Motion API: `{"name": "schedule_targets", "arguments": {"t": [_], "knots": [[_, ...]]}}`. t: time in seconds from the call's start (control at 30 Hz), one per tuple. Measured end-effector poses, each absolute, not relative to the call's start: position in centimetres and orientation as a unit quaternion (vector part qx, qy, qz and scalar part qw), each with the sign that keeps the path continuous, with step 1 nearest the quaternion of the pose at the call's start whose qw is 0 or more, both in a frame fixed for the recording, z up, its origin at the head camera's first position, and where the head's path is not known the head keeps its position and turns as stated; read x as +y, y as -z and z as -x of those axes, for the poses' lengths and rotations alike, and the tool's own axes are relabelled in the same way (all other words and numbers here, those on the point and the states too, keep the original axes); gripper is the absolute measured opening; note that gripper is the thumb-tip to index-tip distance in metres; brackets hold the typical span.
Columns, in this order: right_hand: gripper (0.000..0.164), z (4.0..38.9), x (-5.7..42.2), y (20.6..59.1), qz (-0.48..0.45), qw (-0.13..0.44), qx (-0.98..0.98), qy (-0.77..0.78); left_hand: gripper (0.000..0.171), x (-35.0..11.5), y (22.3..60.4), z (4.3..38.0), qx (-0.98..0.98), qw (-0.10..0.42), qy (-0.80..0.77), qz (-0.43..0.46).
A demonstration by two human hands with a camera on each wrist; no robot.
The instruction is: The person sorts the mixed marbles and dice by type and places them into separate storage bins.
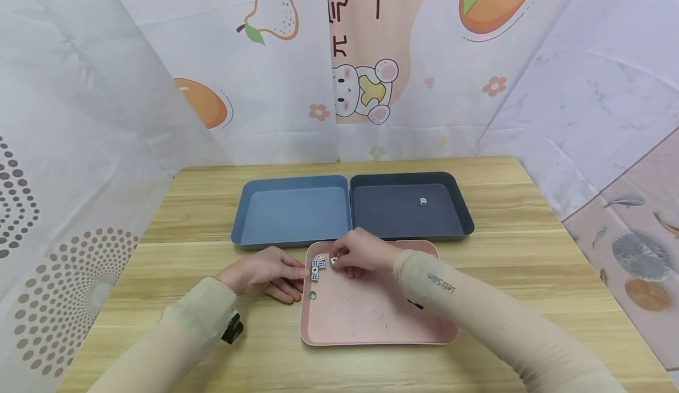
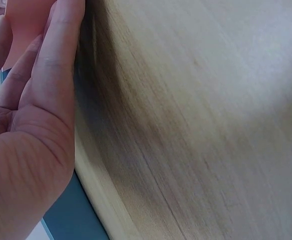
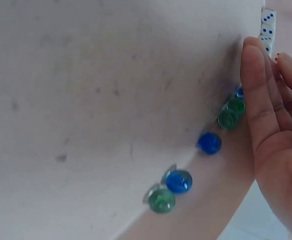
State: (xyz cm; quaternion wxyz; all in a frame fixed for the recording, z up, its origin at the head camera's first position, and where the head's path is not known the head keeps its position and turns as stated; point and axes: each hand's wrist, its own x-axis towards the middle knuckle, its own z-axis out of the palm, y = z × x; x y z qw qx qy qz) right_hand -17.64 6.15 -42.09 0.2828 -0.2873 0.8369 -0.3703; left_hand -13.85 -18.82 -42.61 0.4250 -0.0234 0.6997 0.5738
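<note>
Inside the pink tray (image 1: 371, 342), my right hand (image 1: 366, 251) pinches a white die (image 1: 333, 260) between thumb and fingers. Several other white dice (image 1: 315, 270) are clustered along the tray's left wall, just left of those fingers. My left hand (image 1: 270, 275) holds that wall from outside, with the thumb at the rim and the fingers low on the outer side. Pink wall shows between thumb and fingers in the left wrist view. A green marble (image 1: 312, 294) lies below the dice. Green and blue marbles (image 3: 209, 143) line the tray's edge in the right wrist view; the right arm hides them from the head camera.
Behind the pink tray stand a blue-grey tray (image 1: 297, 243) and, right beside it, a dark navy tray (image 1: 392, 228) with one die (image 1: 422, 201) in it. All rest on a wooden table (image 1: 201, 204). A patterned curtain (image 1: 286, 116) hangs behind the table.
</note>
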Motion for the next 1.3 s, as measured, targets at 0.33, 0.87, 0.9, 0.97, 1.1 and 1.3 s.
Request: {"name": "schedule_targets", "arguments": {"t": [0.33, 0.87, 0.9, 0.97, 1.1, 1.3], "knots": [[0.019, 18.5, 7.9, 40.8, 0.298, 0.283, 0.825, 0.388, 0.037, -18.6, 42.4, 13.7, 0.700, 0.424, -0.573, 0.027], [0.020, 20.1, 11.1, 38.3, 0.246, 0.270, 0.839, 0.404, 0.035, -18.6, 42.4, 13.7, 0.700, 0.424, -0.575, 0.025], [0.021, 20.2, 11.3, 38.1, 0.243, 0.269, 0.840, 0.404, 0.035, -18.6, 42.4, 13.7, 0.698, 0.424, -0.576, 0.026], [0.024, 20.4, 11.7, 38.0, 0.237, 0.265, 0.840, 0.409, 0.035, -18.6, 42.4, 13.8, 0.697, 0.425, -0.577, 0.025], [0.027, 21.2, 12.4, 37.9, 0.247, 0.250, 0.845, 0.402, 0.035, -18.7, 42.4, 13.7, 0.698, 0.424, -0.576, 0.026], [0.027, 21.9, 13.3, 37.9, 0.239, 0.240, 0.851, 0.402, 0.037, -18.8, 42.5, 13.8, 0.698, 0.423, -0.577, 0.028]]}}
